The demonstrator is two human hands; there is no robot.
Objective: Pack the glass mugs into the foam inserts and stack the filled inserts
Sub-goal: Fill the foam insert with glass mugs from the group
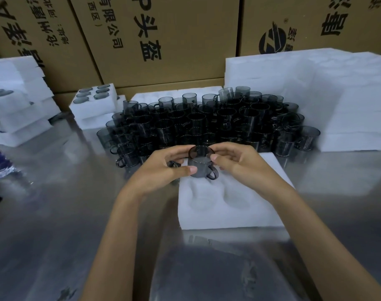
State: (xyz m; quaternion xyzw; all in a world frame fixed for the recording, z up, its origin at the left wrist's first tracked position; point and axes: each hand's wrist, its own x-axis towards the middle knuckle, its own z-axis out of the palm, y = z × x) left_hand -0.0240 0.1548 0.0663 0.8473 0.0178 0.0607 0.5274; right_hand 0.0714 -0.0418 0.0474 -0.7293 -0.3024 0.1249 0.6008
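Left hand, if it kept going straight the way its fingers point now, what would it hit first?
The left hand already grips the smoky glass mug; straight on past it, the right hand on the mug's far side looks nearest, though depth is unclear.

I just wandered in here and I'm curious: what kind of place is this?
Probably a packing area in a warehouse or factory: printed cardboard cartons stacked behind, dozens of dark glass mugs massed on a steel table, and piles of white foam inserts.

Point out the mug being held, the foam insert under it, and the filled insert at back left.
held mug (198, 165): head view, its glass side wall.
foam insert (213, 218): head view, bare near edge.
filled insert (92, 109): head view, white front wall.
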